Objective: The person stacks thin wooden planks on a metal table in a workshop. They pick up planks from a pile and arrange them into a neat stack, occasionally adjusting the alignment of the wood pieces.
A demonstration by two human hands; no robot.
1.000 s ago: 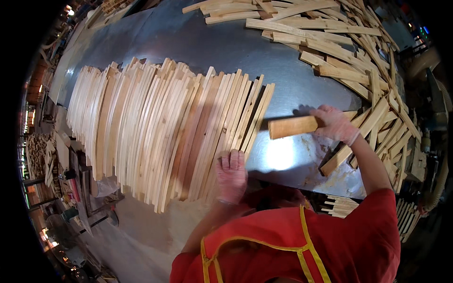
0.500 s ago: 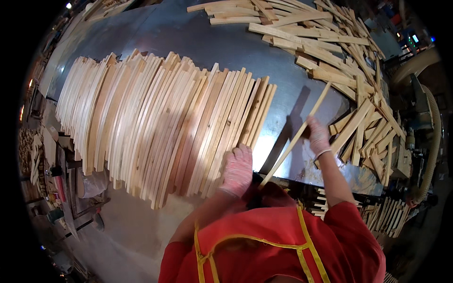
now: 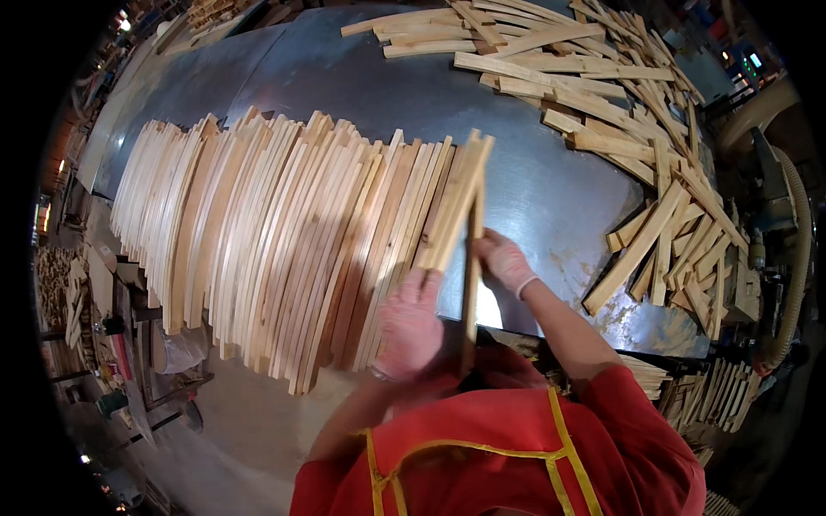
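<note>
A long row of pale wooden strips stands packed side by side across the metal table. At the row's right end my left hand, in a light pinkish glove, grips the near part of the last few strips, which look slightly blurred and tilted. My right hand, gloved too, is closed on a single wooden strip, held narrow edge up just right of that end. Its far end touches or overlaps the row's last strips; which of these, I cannot tell. The right fingertips are partly hidden behind it.
A loose, crisscrossed heap of wooden strips covers the table's far right side. Beyond the right edge is a ribbed hose. More strips are stacked below that edge. A metal frame stands at the lower left.
My right hand has brought its strip leftward from near the heap to the row's end. My left hand has shifted slightly left and down, and the end strips have moved.
</note>
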